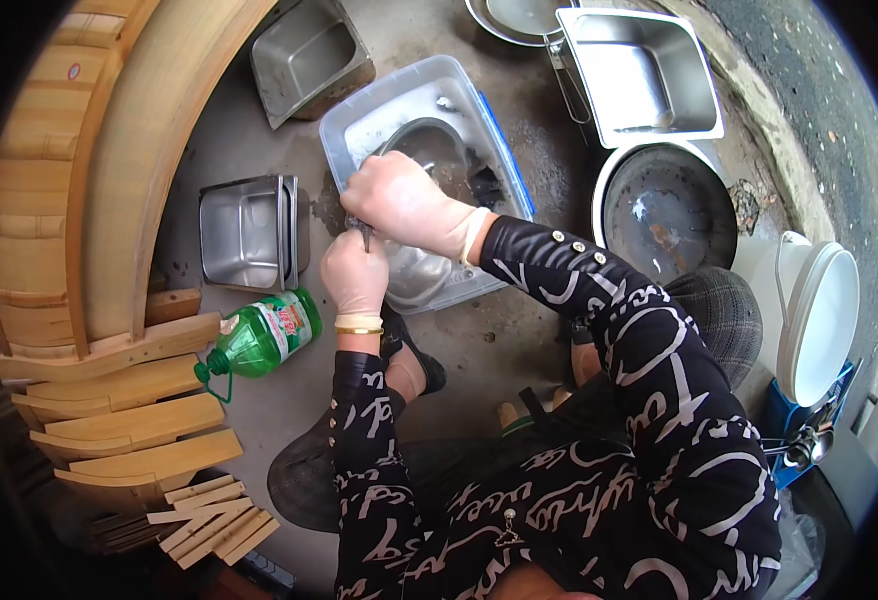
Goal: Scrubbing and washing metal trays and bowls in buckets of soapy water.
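A clear plastic tub (339, 142) with a blue latch along its right side holds sudsy water. A round metal vessel (427, 127) lies partly under the water, with a dark piece beside it. Both of my hands wear pale thin gloves and meet over the tub's left edge. My right hand (409, 202) is curled, knuckles up, around something mostly hidden beneath it. Just below it, my left hand (356, 274) is closed on a thin metal handle, of which only a short dark length shows between the two hands. What the handle belongs to cannot be told.
Stacked steel pans (240, 232) and a green detergent bottle (259, 341) lie left. Another steel pan (304, 64) stands behind. To the right are a large steel pan (656, 75), a dark round pan (668, 210), a white bucket (821, 322) and a blue basket (784, 465) of utensils. Wooden pieces (138, 420) lie lower left.
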Demonstrator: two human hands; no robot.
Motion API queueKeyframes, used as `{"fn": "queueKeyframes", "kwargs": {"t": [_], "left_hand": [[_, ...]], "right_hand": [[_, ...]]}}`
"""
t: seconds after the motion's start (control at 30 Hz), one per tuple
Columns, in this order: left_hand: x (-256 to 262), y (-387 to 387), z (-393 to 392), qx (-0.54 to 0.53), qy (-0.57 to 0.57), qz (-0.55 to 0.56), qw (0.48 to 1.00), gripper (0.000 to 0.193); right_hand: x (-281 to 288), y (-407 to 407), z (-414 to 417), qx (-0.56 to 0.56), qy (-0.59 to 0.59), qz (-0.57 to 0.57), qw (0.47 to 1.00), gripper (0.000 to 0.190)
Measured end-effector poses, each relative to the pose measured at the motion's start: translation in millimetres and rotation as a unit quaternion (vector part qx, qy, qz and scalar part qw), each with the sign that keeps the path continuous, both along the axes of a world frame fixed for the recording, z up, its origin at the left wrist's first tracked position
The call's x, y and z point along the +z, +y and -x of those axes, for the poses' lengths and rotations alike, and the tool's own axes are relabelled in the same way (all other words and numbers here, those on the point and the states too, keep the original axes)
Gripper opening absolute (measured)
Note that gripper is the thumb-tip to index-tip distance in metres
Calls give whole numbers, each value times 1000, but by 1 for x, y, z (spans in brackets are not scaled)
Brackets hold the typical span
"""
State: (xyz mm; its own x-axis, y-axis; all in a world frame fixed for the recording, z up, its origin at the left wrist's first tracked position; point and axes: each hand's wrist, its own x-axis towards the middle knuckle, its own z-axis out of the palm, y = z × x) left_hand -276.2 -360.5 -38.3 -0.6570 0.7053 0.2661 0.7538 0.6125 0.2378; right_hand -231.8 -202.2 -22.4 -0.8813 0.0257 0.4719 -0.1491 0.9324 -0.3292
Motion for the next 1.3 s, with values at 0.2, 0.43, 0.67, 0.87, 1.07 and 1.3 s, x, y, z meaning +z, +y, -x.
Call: {"fn": "queueKeyframes", "kwargs": {"t": [0.2, 0.43, 0.67, 0.87, 1.07, 1.3], "left_hand": [[-43, -46, -28, 45, -86, -63, 993, 24], [-34, -72, -40, 77, -121, -90, 986, 33], [22, 13, 3, 39, 34, 10, 999, 24], [-21, -29, -16, 25, -48, -51, 997, 17], [-50, -64, -50, 150, -168, -105, 969, 27], [30, 24, 2, 34, 51, 61, 996, 22]], "right_hand": [[-32, 55, 5, -119, 21, 43, 992, 12], [-71, 85, -16, -259, -197, 165, 931, 24], [1, -1, 11, -36, 43, 3, 998, 5], [-20, 32, 4, -88, 38, 70, 993, 8], [-86, 98, -25, -257, -223, 196, 920, 24], [-8, 27, 9, -69, 34, 45, 996, 10]]}}
